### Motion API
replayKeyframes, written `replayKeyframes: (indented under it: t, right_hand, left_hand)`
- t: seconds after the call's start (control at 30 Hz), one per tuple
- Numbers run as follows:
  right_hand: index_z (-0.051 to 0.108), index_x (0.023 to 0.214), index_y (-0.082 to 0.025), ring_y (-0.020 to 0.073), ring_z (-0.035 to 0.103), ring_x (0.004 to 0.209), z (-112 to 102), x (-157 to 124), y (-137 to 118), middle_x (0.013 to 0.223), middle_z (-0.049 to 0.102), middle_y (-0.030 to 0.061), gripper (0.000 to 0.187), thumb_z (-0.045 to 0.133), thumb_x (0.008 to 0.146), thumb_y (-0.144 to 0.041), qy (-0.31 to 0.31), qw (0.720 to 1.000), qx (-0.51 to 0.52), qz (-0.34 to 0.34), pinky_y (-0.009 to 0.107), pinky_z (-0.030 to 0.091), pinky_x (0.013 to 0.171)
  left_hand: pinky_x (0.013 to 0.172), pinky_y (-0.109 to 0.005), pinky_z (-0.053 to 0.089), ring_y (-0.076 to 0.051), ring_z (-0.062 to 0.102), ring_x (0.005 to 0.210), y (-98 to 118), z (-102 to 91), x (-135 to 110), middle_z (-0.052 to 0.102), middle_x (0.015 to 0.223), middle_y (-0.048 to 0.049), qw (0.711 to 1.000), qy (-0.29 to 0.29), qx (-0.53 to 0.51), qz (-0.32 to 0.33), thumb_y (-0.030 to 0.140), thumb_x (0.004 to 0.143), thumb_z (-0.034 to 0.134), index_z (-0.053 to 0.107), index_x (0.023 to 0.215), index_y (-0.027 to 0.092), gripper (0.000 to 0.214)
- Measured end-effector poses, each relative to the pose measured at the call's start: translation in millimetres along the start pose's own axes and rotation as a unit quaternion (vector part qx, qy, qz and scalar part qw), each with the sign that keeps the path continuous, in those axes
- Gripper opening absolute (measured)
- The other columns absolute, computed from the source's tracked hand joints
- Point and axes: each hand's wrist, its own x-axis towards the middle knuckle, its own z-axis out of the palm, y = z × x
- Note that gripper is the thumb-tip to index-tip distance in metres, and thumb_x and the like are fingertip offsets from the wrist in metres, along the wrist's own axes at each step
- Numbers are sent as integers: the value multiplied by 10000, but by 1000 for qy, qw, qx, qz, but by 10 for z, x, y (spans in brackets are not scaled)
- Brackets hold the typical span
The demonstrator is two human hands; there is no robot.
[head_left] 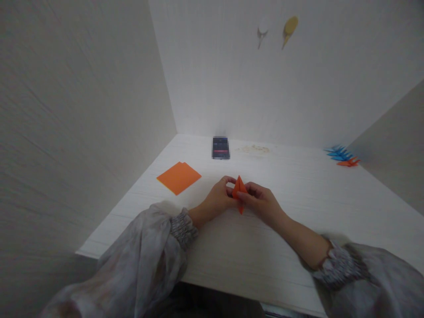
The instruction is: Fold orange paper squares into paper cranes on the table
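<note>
A folded piece of orange origami paper (239, 184), narrow and diamond-like with points at top and bottom, is held upright between my two hands above the white table. My left hand (219, 195) grips its left edge, thumb near and fingers behind. From the other side, my right hand (262, 198) pinches it, the thumb lying across the front. The far-side fingertips are partly hidden by the paper. To the left of my left hand lie flat orange paper sheets (179, 178), slightly offset, with a thin yellow edge showing.
Several blue folded paper figures (340, 153) and an orange one (347, 163) sit at the table's far right, by the side panel. A dark pixelated device (220, 149) lies near the back wall. Two hooks, one yellow (291, 26), are on that wall. White table (205, 260).
</note>
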Motion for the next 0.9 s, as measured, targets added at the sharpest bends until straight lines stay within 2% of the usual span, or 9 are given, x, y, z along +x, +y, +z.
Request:
replayKeyframes:
  t: [0.1,0.33,0.67,0.9]
  right_hand:
    - [598,664,-177,124,520,564,6,-2,1,623,593,-9,136,648,643,-301,-25,998,54,32,244,387,538]
    - [622,652,-165,128,524,542,4,-11,41,619,622,8,147,657,642,-307,11,989,116,89,259,378,538]
    - [601,625,-161,119,503,494,16,-7,43,571,609,0,201,676,610,-347,64,986,128,86,258,360,501]
    - [601,619,-167,115,499,491,-8,19,26,584,609,2,205,675,607,-358,78,985,132,81,255,369,495]
  left_hand:
    - [589,-282,465,-144,608,554,-33,-10,6,650,638,-11,1000,-8,3,-6,56,507,703,381,938,147,545]
    - [560,-269,460,-142,605,548,-50,-16,5,644,627,-6,999,-33,15,1,57,529,683,354,962,160,553]
    - [576,-259,450,-133,605,562,23,1,-20,645,636,-10,999,-37,12,-18,38,511,680,366,930,161,539]
    - [544,-223,430,-104,580,523,21,0,-29,642,631,-11,999,-40,33,-13,82,522,703,384,914,152,510]
